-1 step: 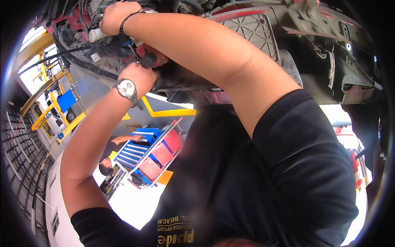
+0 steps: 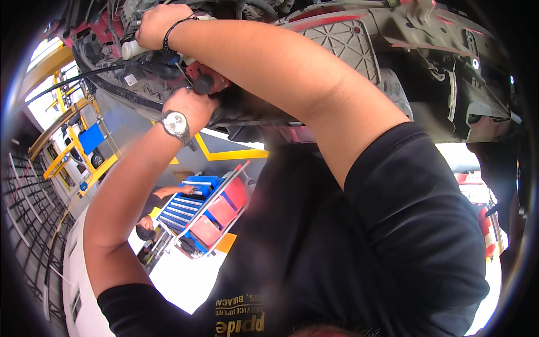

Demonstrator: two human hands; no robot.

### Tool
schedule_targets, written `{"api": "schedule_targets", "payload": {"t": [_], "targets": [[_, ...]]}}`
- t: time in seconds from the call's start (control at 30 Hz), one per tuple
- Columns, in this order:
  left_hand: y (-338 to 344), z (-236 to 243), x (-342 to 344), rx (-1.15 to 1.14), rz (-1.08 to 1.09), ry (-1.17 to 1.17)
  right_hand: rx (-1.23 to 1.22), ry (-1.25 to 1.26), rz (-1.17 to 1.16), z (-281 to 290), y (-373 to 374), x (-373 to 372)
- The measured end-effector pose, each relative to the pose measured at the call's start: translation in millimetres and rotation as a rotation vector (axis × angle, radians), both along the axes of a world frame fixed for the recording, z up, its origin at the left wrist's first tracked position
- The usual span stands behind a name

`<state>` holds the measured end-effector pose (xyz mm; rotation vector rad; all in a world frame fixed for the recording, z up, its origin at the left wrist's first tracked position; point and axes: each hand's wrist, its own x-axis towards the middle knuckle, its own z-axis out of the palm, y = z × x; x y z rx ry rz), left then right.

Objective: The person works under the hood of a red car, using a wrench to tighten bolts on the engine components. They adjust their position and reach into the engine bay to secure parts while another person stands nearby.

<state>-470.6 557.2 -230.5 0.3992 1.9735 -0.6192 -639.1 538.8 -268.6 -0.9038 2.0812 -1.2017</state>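
Observation:
Both my arms reach up to the underside of a raised vehicle [image 2: 348, 42]. My left hand [image 2: 188, 106], with a round-faced watch [image 2: 176, 123] at its wrist, is curled just below a round black knob-like piece [image 2: 203, 84] by a red part [image 2: 218, 81]. Its fingertips are hidden, and so is whatever they grip. Farther up, my right hand [image 2: 163, 25] is closed among the hoses and parts, a dark braided bracelet [image 2: 168, 38] on its wrist. Beside it a short white cylinder [image 2: 133, 49] pokes out; what the fingers close on cannot be made out.
A ribbed grey panel [image 2: 345, 48] and metal frame parts hang overhead on the right. Below, a person [image 2: 147, 224] reaches over a blue and red tool cart [image 2: 196, 208]. Yellow lift frames [image 2: 62, 151] stand at the left; yellow lines [image 2: 233, 153] mark the floor.
My left hand and watch have shifted very slightly right and down. The right hand stays nearly in place.

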Motion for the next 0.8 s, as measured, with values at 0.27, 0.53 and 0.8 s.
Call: {"api": "schedule_targets", "payload": {"t": [0.27,0.53,0.8], "targets": [[2,-5,1,0.011,0.153,0.058,-0.005,-0.023,0.004,0,0,-2],[0,89,5,-0.100,0.435,0.179,-0.035,-0.025,0.012,4,1,-4],[-1,80,105,0.701,1.135,0.758,-0.112,0.154,0.014,35,23,4]]}}
